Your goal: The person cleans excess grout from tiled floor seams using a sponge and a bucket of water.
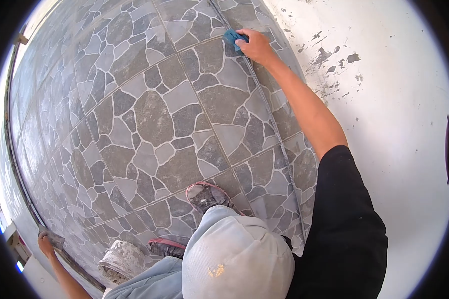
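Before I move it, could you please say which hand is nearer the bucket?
Left. The left hand is left of the bucket; the right hand is far ahead.

From the person's own head, we looked forward and steeply down through one very wide lens with a round, dark rim. We saw the pale clothing closest, at the bottom, the tiled floor spreading beyond it, and the right hand farther off, near the top edge.
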`<act>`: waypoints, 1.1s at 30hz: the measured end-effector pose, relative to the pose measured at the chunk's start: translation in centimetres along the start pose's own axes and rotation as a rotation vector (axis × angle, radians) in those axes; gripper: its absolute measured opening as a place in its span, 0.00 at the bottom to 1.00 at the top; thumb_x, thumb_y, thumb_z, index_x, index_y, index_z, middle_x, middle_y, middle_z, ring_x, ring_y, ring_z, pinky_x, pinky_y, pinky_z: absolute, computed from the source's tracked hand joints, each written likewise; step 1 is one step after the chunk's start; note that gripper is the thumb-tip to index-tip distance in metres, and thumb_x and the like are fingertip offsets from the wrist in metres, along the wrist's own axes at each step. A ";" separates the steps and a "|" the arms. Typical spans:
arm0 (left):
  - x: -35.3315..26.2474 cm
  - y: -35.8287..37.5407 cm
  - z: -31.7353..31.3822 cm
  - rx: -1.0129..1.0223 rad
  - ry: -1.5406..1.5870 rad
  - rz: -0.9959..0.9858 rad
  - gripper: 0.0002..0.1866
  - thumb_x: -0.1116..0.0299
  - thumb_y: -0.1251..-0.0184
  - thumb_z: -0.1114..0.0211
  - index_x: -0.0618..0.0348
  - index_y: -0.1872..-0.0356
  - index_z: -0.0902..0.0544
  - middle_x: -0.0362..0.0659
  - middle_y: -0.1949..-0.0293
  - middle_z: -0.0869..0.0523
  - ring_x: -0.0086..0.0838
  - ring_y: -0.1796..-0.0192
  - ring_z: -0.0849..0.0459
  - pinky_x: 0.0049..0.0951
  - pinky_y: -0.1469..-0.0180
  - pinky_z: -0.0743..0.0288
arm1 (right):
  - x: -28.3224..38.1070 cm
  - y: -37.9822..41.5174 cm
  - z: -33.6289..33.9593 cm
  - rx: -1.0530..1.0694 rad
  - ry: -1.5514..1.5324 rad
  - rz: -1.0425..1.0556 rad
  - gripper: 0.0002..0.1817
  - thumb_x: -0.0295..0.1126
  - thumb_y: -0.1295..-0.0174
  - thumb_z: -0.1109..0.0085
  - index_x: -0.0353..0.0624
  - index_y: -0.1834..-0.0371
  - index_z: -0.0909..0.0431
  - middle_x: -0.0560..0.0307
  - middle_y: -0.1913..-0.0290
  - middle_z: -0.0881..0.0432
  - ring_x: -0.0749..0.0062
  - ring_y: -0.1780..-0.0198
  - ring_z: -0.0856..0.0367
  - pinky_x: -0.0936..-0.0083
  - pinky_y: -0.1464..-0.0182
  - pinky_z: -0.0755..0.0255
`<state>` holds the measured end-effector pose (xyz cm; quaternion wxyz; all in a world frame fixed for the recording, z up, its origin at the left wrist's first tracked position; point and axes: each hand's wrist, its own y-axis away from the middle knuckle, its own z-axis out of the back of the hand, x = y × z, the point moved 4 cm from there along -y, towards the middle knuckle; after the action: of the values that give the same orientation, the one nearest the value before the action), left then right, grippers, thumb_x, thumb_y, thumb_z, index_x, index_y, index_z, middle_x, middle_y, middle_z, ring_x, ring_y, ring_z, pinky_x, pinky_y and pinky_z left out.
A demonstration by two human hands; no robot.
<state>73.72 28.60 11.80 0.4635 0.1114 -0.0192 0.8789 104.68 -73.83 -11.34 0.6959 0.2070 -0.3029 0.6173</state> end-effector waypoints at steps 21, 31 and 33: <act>11.0 10.2 1.3 0.171 -0.140 0.117 0.22 0.70 0.44 0.51 0.64 0.56 0.10 0.56 0.56 0.09 0.50 0.48 0.12 0.42 0.40 0.23 | -4.4 -4.0 0.1 -0.127 0.684 0.219 0.12 0.32 0.38 0.38 0.42 0.54 0.13 0.38 0.49 0.21 0.42 0.45 0.19 0.54 0.46 0.19; 9.9 5.5 -2.5 0.182 0.045 0.035 0.23 0.70 0.44 0.51 0.70 0.56 0.11 0.58 0.57 0.09 0.48 0.49 0.12 0.39 0.40 0.23 | -3.3 -4.9 2.0 -0.090 0.702 0.016 0.12 0.32 0.38 0.39 0.42 0.55 0.12 0.39 0.45 0.22 0.42 0.42 0.20 0.53 0.43 0.20; 10.1 5.4 -2.4 0.154 0.111 0.073 0.23 0.71 0.44 0.52 0.71 0.56 0.12 0.57 0.58 0.09 0.48 0.49 0.12 0.38 0.39 0.23 | -3.2 -5.0 2.0 -0.120 0.730 -0.145 0.11 0.32 0.37 0.40 0.43 0.55 0.12 0.40 0.45 0.22 0.43 0.41 0.21 0.53 0.42 0.21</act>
<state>63.35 34.05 11.99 0.4214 0.0973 0.0701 0.8989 109.06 -78.22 -11.61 0.8110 -0.0469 -0.0553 0.5805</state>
